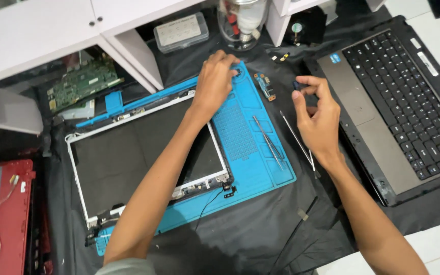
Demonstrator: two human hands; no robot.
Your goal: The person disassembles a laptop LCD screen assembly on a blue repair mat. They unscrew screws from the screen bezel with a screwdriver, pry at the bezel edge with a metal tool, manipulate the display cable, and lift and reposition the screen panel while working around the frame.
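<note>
My left hand (216, 81) reaches over a white-framed laptop screen panel (128, 158) to the far corner of a blue repair mat (250, 147), fingertips curled in a small tray compartment there. My right hand (318, 119) hovers right of the mat, thumb and forefinger pinched on a tiny dark part (297, 85). A screwdriver (268, 142) lies on the mat. Thin metal tweezers (297, 142) rest on the black cloth, partly under my right hand. A small connector board (265, 86) sits beside the mat's far corner.
A laptop base with keyboard (398, 97) lies at right. A green circuit board (82, 84) sits under a white shelf at the back left. A clear plastic box (181, 31) and a jar (241, 23) stand at the back. A red laptop lid (11, 219) lies left.
</note>
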